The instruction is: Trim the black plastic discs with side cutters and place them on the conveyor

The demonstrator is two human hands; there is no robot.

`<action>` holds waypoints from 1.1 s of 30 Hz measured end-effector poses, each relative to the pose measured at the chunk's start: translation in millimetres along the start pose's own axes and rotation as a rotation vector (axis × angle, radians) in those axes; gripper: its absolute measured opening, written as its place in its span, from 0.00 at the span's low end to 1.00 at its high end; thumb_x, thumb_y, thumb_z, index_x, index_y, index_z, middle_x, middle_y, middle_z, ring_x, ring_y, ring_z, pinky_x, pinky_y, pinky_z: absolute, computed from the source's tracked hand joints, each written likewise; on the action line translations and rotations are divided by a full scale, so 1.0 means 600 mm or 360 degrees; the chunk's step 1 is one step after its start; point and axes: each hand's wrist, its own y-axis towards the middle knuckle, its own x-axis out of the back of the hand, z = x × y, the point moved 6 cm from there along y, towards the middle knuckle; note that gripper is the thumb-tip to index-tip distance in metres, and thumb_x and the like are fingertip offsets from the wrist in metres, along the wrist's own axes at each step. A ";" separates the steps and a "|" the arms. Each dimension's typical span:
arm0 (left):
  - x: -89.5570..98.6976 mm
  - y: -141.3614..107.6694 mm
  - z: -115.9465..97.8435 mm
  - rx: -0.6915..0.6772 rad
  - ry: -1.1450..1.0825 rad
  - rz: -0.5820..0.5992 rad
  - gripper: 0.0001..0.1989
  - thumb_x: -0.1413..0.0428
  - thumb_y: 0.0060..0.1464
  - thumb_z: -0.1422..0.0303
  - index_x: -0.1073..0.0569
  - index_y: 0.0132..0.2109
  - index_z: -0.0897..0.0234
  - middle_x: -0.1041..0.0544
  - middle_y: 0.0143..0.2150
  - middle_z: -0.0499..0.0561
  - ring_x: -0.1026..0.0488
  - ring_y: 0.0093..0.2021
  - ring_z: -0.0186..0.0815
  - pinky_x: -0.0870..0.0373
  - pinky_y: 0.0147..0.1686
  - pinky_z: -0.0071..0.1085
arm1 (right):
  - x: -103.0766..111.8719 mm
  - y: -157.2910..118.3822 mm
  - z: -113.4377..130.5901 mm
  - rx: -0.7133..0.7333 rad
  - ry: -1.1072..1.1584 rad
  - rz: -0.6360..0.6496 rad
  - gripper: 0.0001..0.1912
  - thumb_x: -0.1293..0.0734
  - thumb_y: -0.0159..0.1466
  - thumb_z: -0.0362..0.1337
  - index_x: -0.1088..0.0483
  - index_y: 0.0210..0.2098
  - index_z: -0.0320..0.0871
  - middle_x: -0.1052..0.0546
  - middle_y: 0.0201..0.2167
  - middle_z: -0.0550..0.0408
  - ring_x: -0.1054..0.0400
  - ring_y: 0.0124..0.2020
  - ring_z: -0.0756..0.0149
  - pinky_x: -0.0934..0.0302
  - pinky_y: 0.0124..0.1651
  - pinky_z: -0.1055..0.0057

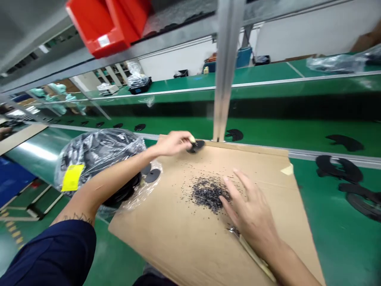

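Observation:
My left hand reaches to the back edge of the cardboard sheet, its fingers pinched on a small black disc. On the cardboard's middle lies a loose pile of tiny dark pieces. Over the right side of that pile is my right hand, fingers spread, nothing held. A thin tool with a pale handle and a metal tip lies beneath my right hand and wrist. More flat black discs rest at the cardboard's left edge beside an open plastic bag.
A large clear bag of black parts with a yellow label stands at left. Behind the cardboard rises a metal post. Curved black parts lie on the green surface at right. Overhead hangs a red bin.

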 end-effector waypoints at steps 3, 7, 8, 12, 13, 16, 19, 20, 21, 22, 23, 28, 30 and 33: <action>-0.053 -0.101 -0.097 -0.0575 -0.0436 0.0501 0.09 0.46 0.58 0.77 0.22 0.43 0.66 0.18 0.39 0.50 0.22 0.40 0.34 0.26 0.41 0.25 | -0.003 0.012 0.024 0.0103 0.0141 -0.0045 0.28 0.35 0.68 0.34 0.41 0.66 0.40 0.29 0.58 0.34 0.30 0.57 0.48 0.29 0.51 0.55; -0.055 -0.172 -0.106 -0.0533 -0.0246 0.0580 0.08 0.47 0.63 0.74 0.25 0.46 0.63 0.19 0.39 0.47 0.22 0.37 0.31 0.26 0.38 0.22 | -0.006 0.016 0.053 0.0195 0.0446 0.0015 0.19 0.38 0.69 0.28 0.32 0.58 0.42 0.19 0.41 0.47 0.23 0.40 0.60 0.28 0.43 0.66; -0.044 -0.180 -0.087 -0.0471 -0.0071 0.0544 0.08 0.48 0.64 0.74 0.25 0.46 0.63 0.20 0.41 0.48 0.22 0.40 0.31 0.26 0.41 0.22 | -0.006 0.014 0.053 0.0138 0.0523 0.0021 0.16 0.37 0.69 0.29 0.29 0.55 0.42 0.19 0.39 0.48 0.23 0.38 0.61 0.29 0.42 0.66; 0.009 -0.195 0.037 -0.0109 0.0428 0.0338 0.10 0.51 0.58 0.81 0.28 0.32 0.68 0.23 0.37 0.58 0.22 0.44 0.42 0.27 0.46 0.32 | -0.017 0.003 0.019 -0.0476 0.0842 0.0096 0.09 0.34 0.67 0.40 0.23 0.41 0.41 0.19 0.32 0.51 0.26 0.30 0.62 0.30 0.35 0.68; 0.015 -0.198 0.068 -0.0032 0.0496 0.0319 0.10 0.51 0.56 0.82 0.29 0.31 0.68 0.23 0.36 0.60 0.22 0.43 0.43 0.27 0.46 0.33 | -0.024 -0.002 0.008 -0.0669 0.0948 0.0120 0.11 0.33 0.66 0.42 0.23 0.38 0.41 0.20 0.30 0.52 0.27 0.28 0.62 0.31 0.33 0.68; 0.013 -0.209 0.130 0.0106 0.0602 0.0306 0.08 0.49 0.53 0.82 0.30 0.32 0.68 0.23 0.35 0.60 0.22 0.41 0.44 0.27 0.44 0.36 | -0.045 -0.017 -0.011 -0.1110 0.1331 0.0149 0.16 0.31 0.63 0.48 0.23 0.36 0.40 0.19 0.31 0.50 0.26 0.31 0.60 0.30 0.33 0.68; 0.006 -0.215 0.139 0.0105 0.0573 0.0288 0.06 0.49 0.55 0.79 0.29 0.34 0.67 0.23 0.37 0.59 0.23 0.42 0.44 0.28 0.45 0.36 | -0.058 -0.029 -0.015 -0.1298 0.1607 0.0128 0.18 0.28 0.60 0.49 0.22 0.38 0.40 0.18 0.37 0.48 0.24 0.36 0.58 0.28 0.39 0.65; 0.006 -0.215 0.133 0.0081 0.0559 0.0282 0.06 0.49 0.57 0.77 0.29 0.35 0.67 0.23 0.38 0.59 0.23 0.42 0.43 0.28 0.46 0.36 | -0.061 -0.032 -0.015 -0.1329 0.1658 0.0130 0.18 0.27 0.60 0.49 0.22 0.39 0.40 0.18 0.37 0.48 0.24 0.37 0.58 0.27 0.41 0.64; 0.006 -0.216 0.122 0.0041 0.0508 0.0265 0.05 0.49 0.59 0.75 0.28 0.36 0.66 0.23 0.41 0.59 0.24 0.44 0.43 0.28 0.47 0.36 | -0.063 -0.036 -0.013 -0.1350 0.1701 0.0143 0.18 0.27 0.59 0.50 0.22 0.39 0.40 0.18 0.38 0.48 0.23 0.38 0.58 0.27 0.42 0.63; 0.007 -0.216 0.108 -0.0012 0.0381 0.0227 0.06 0.48 0.60 0.72 0.28 0.37 0.66 0.23 0.44 0.59 0.24 0.46 0.42 0.28 0.48 0.36 | -0.064 -0.039 -0.012 -0.1363 0.1741 0.0162 0.19 0.27 0.59 0.50 0.22 0.39 0.41 0.18 0.38 0.48 0.23 0.39 0.58 0.27 0.43 0.63; 0.007 -0.216 0.092 -0.0066 0.0166 0.0171 0.07 0.47 0.61 0.68 0.27 0.37 0.66 0.23 0.46 0.59 0.24 0.48 0.42 0.28 0.49 0.36 | -0.065 -0.041 -0.010 -0.1374 0.1783 0.0184 0.20 0.27 0.58 0.51 0.21 0.40 0.41 0.18 0.38 0.48 0.23 0.40 0.57 0.26 0.44 0.62; -0.059 -0.216 0.031 0.0065 -0.1533 0.0173 0.21 0.35 0.52 0.54 0.25 0.42 0.69 0.20 0.39 0.59 0.20 0.39 0.41 0.24 0.41 0.36 | -0.065 -0.047 -0.002 -0.1428 0.1982 0.0251 0.22 0.26 0.57 0.51 0.21 0.43 0.40 0.17 0.40 0.46 0.22 0.42 0.56 0.26 0.49 0.58; -0.112 -0.213 0.006 0.0197 -0.1937 0.0403 0.23 0.32 0.49 0.54 0.25 0.43 0.70 0.20 0.32 0.57 0.20 0.33 0.40 0.23 0.36 0.34 | -0.062 -0.048 -0.003 -0.1456 0.2006 0.0228 0.23 0.25 0.57 0.51 0.21 0.43 0.40 0.17 0.40 0.46 0.22 0.42 0.57 0.26 0.48 0.59; -0.166 -0.203 -0.027 0.0267 -0.2259 0.0594 0.23 0.28 0.44 0.60 0.25 0.42 0.69 0.21 0.29 0.54 0.20 0.29 0.37 0.22 0.33 0.31 | -0.059 -0.052 -0.008 -0.1534 0.2013 0.0177 0.23 0.25 0.57 0.52 0.22 0.43 0.40 0.17 0.41 0.47 0.22 0.42 0.57 0.27 0.48 0.60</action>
